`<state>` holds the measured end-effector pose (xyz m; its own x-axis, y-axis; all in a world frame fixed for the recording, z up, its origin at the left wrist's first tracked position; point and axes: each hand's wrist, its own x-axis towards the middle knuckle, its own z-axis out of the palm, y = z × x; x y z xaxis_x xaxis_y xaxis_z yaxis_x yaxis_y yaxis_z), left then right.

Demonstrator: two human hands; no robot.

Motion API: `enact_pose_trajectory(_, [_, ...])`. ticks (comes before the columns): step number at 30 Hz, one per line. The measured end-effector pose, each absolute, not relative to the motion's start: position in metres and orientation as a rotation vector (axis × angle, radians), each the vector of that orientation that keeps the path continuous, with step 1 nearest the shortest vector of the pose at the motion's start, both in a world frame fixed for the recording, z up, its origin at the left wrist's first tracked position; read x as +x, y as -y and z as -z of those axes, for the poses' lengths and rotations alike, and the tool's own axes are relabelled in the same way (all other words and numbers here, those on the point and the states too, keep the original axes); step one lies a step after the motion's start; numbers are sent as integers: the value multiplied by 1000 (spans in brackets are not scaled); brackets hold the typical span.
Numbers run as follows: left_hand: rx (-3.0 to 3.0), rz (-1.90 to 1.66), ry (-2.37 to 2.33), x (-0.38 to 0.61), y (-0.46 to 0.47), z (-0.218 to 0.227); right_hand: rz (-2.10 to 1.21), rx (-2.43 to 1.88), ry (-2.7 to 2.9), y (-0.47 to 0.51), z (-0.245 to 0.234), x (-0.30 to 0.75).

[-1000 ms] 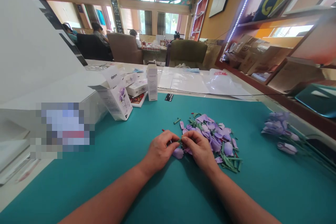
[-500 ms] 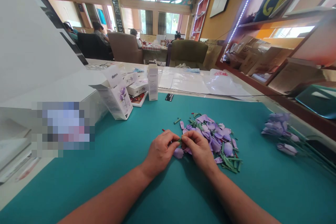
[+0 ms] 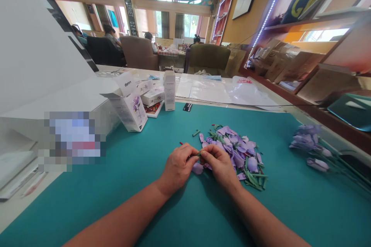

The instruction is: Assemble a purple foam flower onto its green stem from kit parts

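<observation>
My left hand (image 3: 176,166) and my right hand (image 3: 219,166) meet above a teal mat (image 3: 121,189), both pinching a thin green stem (image 3: 198,154) with a red tip (image 3: 181,143) poking out on the left. The fingers hide most of the stem. Just below them lies a single lilac petal (image 3: 197,168). My right hand touches the edge of a heap of lilac petals and green leaves and stem pieces (image 3: 239,154). Further right lie finished lilac artificial flowers on green stems (image 3: 308,139).
Behind the mat stand white product boxes (image 3: 130,110) and a tall white box (image 3: 169,90), with a plastic bag (image 3: 243,92) to the right. A blurred patch (image 3: 72,141) covers something at the left. Shelves with cardboard packaging (image 3: 284,56) line the right wall. Several people sit far behind.
My hands keep the same pinch on the stem with no clear movement. The whole view has shifted very slightly with my head.
</observation>
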<state>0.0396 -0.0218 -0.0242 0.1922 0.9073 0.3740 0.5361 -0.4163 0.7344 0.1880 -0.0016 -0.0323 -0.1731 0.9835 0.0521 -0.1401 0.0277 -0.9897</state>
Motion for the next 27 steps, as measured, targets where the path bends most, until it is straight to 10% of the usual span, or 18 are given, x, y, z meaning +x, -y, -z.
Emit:
enact_pose_trajectory(14, [1897,-1140,-1353,34,13,23,-1298,-1067,1458,-10,29,193])
enact_pose_trajectory(20, [1527,-1259,-1369,18,-5,28,-98,-1494,2445,-49,0,179])
enact_pose_trajectory(27, [1397,-1321,-1332,10,-16,35,172,-1631,2668,-83,6,145])
